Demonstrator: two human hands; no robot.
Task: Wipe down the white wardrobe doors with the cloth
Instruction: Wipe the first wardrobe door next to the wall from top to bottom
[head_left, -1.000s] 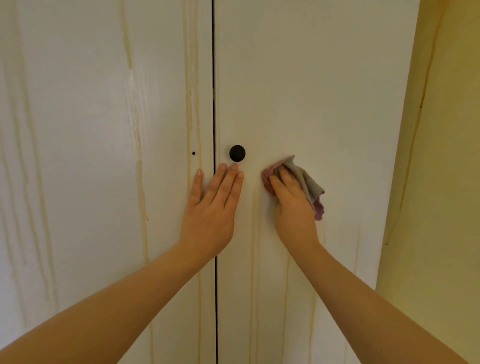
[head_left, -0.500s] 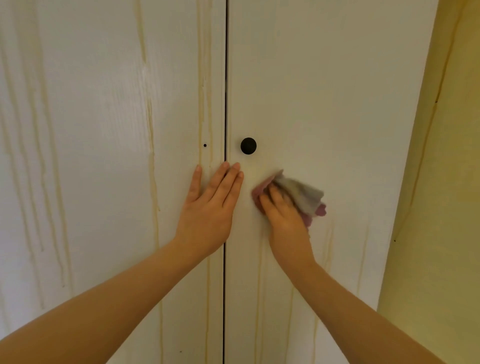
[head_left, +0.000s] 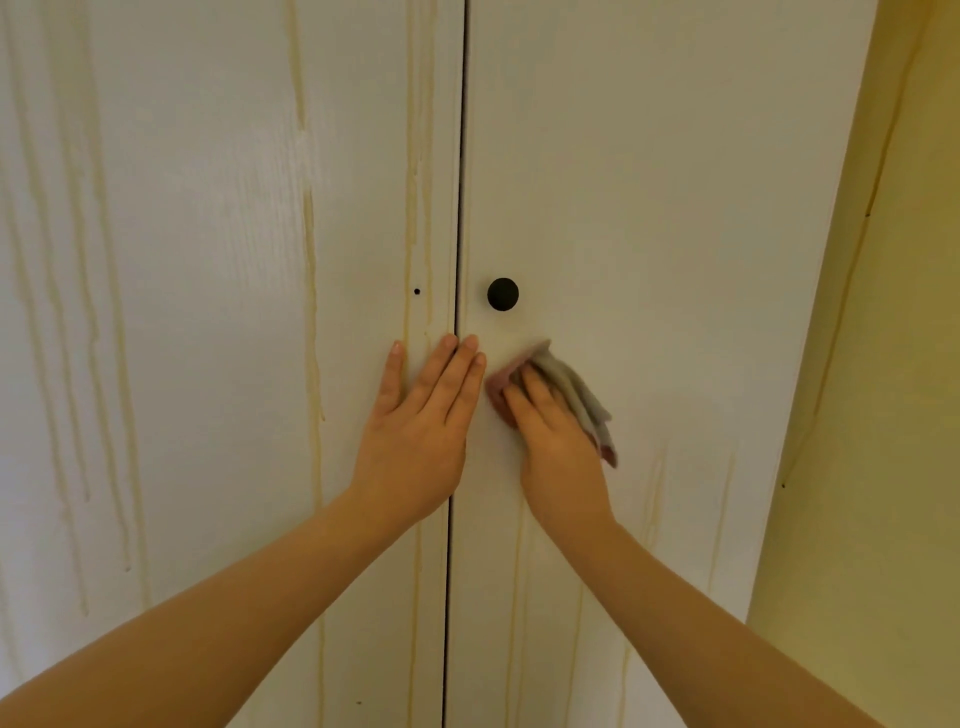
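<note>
Two white wardrobe doors fill the view: the left door (head_left: 208, 260) and the right door (head_left: 675, 182), both streaked with yellowish drip marks. A black round knob (head_left: 503, 294) sits on the right door near the seam. My left hand (head_left: 421, 431) lies flat with straight fingers across the seam, just below the knob. My right hand (head_left: 558, 452) holds a bunched grey and pink cloth (head_left: 582, 400) against the right door, below and right of the knob. The cloth folds over that hand's outer fingers and hides them. The two hands are almost touching.
A yellow wall (head_left: 883, 415) with thin drip lines borders the right door's edge. A small dark hole (head_left: 416, 291) marks the left door level with the knob. Drip streaks run down both doors below the hands.
My right hand has slid the cloth down and to the left, from right of the knob to close beside my left hand. My left hand stays flat on the seam.
</note>
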